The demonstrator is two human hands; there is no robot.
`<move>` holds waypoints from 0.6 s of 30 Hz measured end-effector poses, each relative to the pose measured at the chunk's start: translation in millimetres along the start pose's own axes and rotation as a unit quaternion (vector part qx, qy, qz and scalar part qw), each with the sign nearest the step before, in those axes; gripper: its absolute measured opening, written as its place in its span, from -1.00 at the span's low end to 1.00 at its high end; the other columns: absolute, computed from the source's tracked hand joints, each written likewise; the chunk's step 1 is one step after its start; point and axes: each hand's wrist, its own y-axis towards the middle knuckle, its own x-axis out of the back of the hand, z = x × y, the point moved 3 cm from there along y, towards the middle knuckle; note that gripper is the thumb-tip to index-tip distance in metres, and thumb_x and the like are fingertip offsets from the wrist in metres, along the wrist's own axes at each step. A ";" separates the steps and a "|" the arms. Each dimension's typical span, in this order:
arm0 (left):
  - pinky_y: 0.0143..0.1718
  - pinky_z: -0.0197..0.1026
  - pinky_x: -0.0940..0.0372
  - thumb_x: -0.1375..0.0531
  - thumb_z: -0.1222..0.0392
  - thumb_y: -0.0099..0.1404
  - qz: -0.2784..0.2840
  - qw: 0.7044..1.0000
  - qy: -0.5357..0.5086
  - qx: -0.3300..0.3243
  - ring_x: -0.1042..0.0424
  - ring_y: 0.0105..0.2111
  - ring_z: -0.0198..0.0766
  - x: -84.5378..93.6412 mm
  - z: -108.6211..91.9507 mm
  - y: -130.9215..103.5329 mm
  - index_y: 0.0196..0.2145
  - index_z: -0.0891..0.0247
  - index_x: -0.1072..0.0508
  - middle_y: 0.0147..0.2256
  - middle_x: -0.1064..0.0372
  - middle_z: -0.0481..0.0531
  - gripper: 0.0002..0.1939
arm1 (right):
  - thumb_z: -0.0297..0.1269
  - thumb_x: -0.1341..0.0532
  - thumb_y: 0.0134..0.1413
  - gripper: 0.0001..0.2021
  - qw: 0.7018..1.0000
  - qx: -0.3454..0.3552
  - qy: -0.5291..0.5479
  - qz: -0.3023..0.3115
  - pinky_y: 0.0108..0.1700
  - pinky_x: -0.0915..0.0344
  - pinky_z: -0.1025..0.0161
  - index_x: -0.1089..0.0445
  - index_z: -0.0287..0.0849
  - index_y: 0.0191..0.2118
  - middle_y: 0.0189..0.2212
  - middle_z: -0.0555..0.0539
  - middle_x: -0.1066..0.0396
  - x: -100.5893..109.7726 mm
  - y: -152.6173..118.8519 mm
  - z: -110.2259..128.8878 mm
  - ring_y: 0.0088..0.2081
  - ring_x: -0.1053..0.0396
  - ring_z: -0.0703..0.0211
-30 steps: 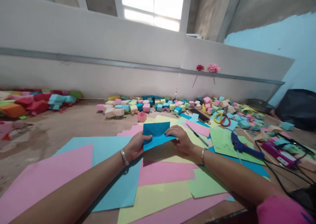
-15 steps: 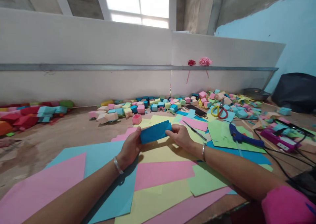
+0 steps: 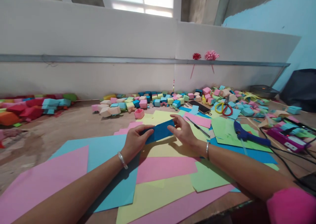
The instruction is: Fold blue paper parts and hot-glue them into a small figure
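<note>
A strip of dark blue paper (image 3: pixel 161 131) is held up between both hands, tilted with its right end higher. My left hand (image 3: pixel 137 139) pinches the left end, thumb on the near face. At the right end, my right hand (image 3: pixel 182 130) grips the strip between thumb and fingers. Beneath them lie sheets of yellow paper (image 3: pixel 158 150), pink paper (image 3: pixel 168 168) and light blue paper (image 3: pixel 98 151).
Small folded paper boxes (image 3: pixel 143 104) line the wall. To the right are a metal-coloured pen-like tool (image 3: pixel 198 127), scissors (image 3: pixel 223 109), a phone (image 3: pixel 201 107), a blue glue gun (image 3: pixel 249 136), and a purple power strip (image 3: pixel 287 140) with black cables.
The left thumb now lies across the front of the blue strip, and the left hand covers more of its end. The right fingers have spread upward. The whole view has shifted slightly.
</note>
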 end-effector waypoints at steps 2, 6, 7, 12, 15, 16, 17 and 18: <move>-0.35 -0.17 -0.30 -0.34 0.07 0.03 0.010 1.000 0.003 -0.003 -0.43 -0.36 -0.10 -0.2 -1.1 -0.4 -0.38 0.19 -0.62 -0.41 -0.53 0.07 -0.80 | -0.18 -0.21 0.04 -0.70 1.000 0.012 -0.006 -0.005 -0.26 -0.30 0.24 -0.40 -0.17 -0.10 -0.28 -0.07 -0.43 0.8 0.4 0.7 -0.32 -0.35 0.20; -0.31 -0.20 -0.27 -0.33 0.09 0.02 0.014 1.000 0.012 -0.011 -0.41 -0.32 -0.12 1.3 -1.1 1.9 -0.42 0.18 -0.62 -0.38 -0.52 0.06 -0.84 | -0.20 -0.18 0.08 -0.83 0.999 0.025 -0.020 0.001 -0.28 -0.28 0.26 -0.43 -0.18 -0.34 -0.38 -0.04 -0.44 -0.5 1.0 1.1 -0.34 -0.35 0.19; -0.31 -0.21 -0.27 -0.33 0.09 0.02 0.014 1.000 0.016 -0.012 -0.40 -0.31 -0.12 1.8 -1.4 2.9 -0.44 0.19 -0.61 -0.38 -0.51 0.06 -0.85 | -0.20 -0.17 0.09 -0.83 0.999 0.025 -0.023 0.004 -0.29 -0.28 0.26 -0.43 -0.18 -0.34 -0.40 -0.04 -0.44 -0.9 1.0 0.9 -0.35 -0.35 0.20; -0.44 -0.24 -0.22 -0.29 0.08 0.02 0.040 0.998 0.036 0.030 -0.38 -0.40 -0.18 2.4 -5.1 5.7 -0.48 0.24 -0.60 -0.44 -0.49 0.06 -0.82 | -0.22 -0.14 0.10 -0.83 0.998 0.017 -0.052 0.024 -0.33 -0.26 0.30 -0.41 -0.18 -0.39 -0.43 -0.01 -0.43 -1.8 0.7 -0.3 -0.37 -0.35 0.22; -0.52 -0.24 -0.19 -0.29 0.10 -0.03 0.082 0.993 0.059 0.059 -0.35 -0.53 -0.22 0.1 -5.6 6.1 -0.53 0.26 -0.59 -0.53 -0.48 0.04 -0.83 | -0.26 -0.14 0.07 -0.83 0.995 0.007 -0.088 0.051 -0.37 -0.23 0.30 -0.41 -0.17 -0.46 -0.49 0.01 -0.42 -2.7 0.9 -2.4 -0.41 -0.35 0.22; -0.52 -0.24 -0.19 -0.28 0.12 -0.04 0.091 0.991 0.072 0.061 -0.36 -0.53 -0.21 -0.5 -5.2 6.4 -0.54 0.25 -0.59 -0.54 -0.48 0.04 -0.84 | -0.28 -0.15 0.05 -0.84 0.993 0.004 -0.103 0.060 -0.38 -0.22 0.30 -0.42 -0.17 -0.48 -0.51 0.01 -0.42 -3.2 1.0 -3.2 -0.42 -0.35 0.22; -0.51 -0.23 -0.21 -0.27 0.14 -0.06 0.096 0.990 0.088 0.058 -0.38 -0.52 -0.18 -1.0 -4.6 6.9 -0.55 0.23 -0.59 -0.54 -0.49 0.03 -0.86 | -0.30 -0.17 0.02 -0.86 0.991 0.001 -0.118 0.066 -0.38 -0.22 0.30 -0.42 -0.17 -0.49 -0.51 0.02 -0.43 -3.6 1.0 -3.9 -0.43 -0.35 0.22; -0.48 -0.22 -0.22 -0.27 0.17 -0.07 0.097 0.988 0.107 0.052 -0.40 -0.49 -0.15 -1.3 -3.8 7.5 -0.55 0.21 -0.59 -0.53 -0.51 0.03 -0.88 | -0.32 -0.18 0.00 -0.87 0.988 -0.001 -0.134 0.070 -0.37 -0.21 0.29 -0.42 -0.16 -0.49 -0.51 0.01 -0.44 -4.0 1.0 -4.4 -0.43 -0.35 0.21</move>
